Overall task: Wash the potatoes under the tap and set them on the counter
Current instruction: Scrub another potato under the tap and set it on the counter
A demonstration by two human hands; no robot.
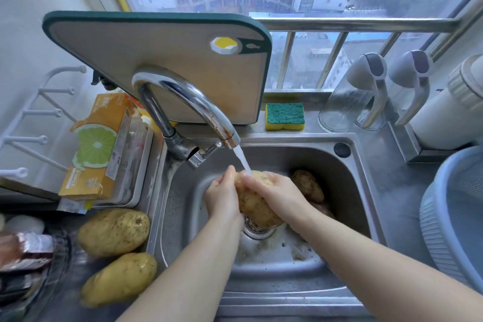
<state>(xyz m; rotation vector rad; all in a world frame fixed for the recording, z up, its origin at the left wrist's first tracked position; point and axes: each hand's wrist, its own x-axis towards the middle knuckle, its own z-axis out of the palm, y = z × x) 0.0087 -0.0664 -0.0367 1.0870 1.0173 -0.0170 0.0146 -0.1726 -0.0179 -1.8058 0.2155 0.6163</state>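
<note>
Under the running tap [188, 102], above the sink [366, 191] drain: both hands grasp one potato [254, 204]. Left hand [222, 196] cups its left side, right hand [277, 191] wraps over the top. Water lands on its upper end. Second potato [308, 185] lies toward the sink's far right corner. Two more potatoes [113, 232] sit on the bench [407, 198], just beside the sink's left edge.

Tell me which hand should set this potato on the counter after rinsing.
Left, probably: left hand and right hand both hold the potato, but the counter potatoes lie left of the sink, its side.
</note>
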